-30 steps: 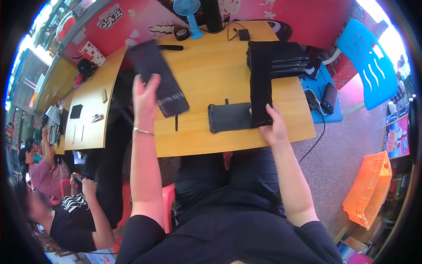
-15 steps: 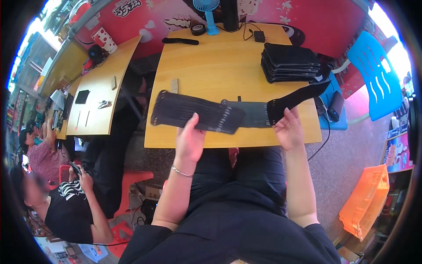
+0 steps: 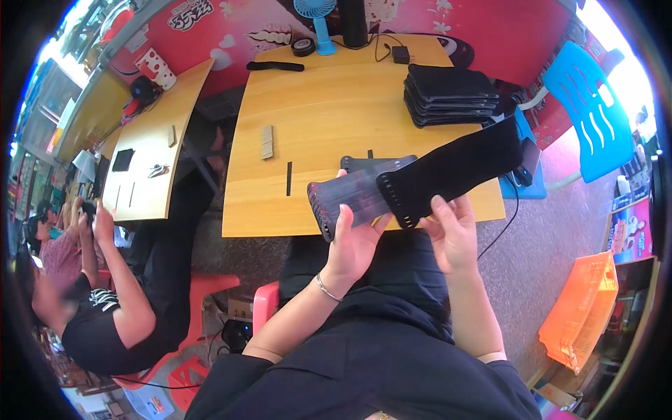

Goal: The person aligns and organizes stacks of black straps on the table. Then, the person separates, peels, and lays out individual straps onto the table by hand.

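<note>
Nearest the body, the left hand (image 3: 352, 245) grasped a slotted bundle (image 3: 353, 199), its thumb in front and the other fingers largely hidden behind. The right hand (image 3: 451, 238) pinched a plain black strap (image 3: 462, 168) along its lower edge, close to the end with a row of holes. Both pieces were held over the near side of the wooden table (image 3: 241, 199), the strap's holed end overlapping the right part of the bundle.

The bundle's holed end pointed left, its long axis rising gently to the right. The strap's long axis slanted more steeply, from the holed end at near left to the plain end at far right.

The step in hand looked like laying the 2 pieces together; the next move would call for matching their angles while both grips stayed firm.

Just beyond lay a dark grey panel (image 3: 378, 163), partly covered, then 1 narrow black strip (image 3: 289, 179). Farther off sat a stack of black pads (image 3: 451, 98) and a blue handheld fan (image 3: 324, 35).
</note>
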A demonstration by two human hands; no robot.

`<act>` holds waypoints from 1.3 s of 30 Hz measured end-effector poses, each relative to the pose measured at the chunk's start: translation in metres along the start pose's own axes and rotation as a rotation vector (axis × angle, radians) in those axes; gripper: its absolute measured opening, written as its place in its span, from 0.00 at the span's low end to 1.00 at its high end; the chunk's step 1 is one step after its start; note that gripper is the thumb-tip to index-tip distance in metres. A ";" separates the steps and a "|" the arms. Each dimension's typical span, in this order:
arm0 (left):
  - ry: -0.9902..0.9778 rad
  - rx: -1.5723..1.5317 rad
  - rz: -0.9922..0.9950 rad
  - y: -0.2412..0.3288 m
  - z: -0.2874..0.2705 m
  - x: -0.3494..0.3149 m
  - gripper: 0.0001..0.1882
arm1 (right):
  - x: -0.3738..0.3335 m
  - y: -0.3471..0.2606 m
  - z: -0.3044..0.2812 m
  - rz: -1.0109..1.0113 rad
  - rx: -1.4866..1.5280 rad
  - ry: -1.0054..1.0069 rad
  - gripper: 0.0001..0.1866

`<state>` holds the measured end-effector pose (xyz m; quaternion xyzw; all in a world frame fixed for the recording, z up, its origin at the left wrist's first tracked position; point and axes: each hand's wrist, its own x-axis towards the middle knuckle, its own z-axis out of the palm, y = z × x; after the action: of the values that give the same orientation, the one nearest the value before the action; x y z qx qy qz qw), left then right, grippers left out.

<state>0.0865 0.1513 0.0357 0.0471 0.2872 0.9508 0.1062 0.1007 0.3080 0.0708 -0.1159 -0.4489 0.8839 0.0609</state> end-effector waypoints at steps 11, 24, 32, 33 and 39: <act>-0.130 0.210 0.134 -0.014 0.011 0.005 0.70 | -0.020 0.014 0.013 0.168 0.065 -0.023 0.11; -0.176 0.567 0.324 -0.017 0.002 0.006 0.73 | -0.024 0.024 0.017 0.224 0.022 -0.189 0.12; -0.125 0.660 0.322 -0.012 -0.015 0.003 0.57 | -0.020 0.032 0.016 0.285 -0.171 -0.205 0.10; -0.074 0.629 0.328 -0.011 -0.012 0.003 0.54 | -0.020 0.032 0.017 0.286 -0.172 -0.203 0.10; -0.020 0.479 0.270 -0.004 -0.009 0.002 0.46 | -0.014 0.031 0.017 0.373 -0.348 -0.370 0.19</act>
<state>0.0837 0.1501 0.0259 0.1181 0.4941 0.8607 -0.0329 0.1100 0.2736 0.0576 -0.0421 -0.5680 0.7958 -0.2056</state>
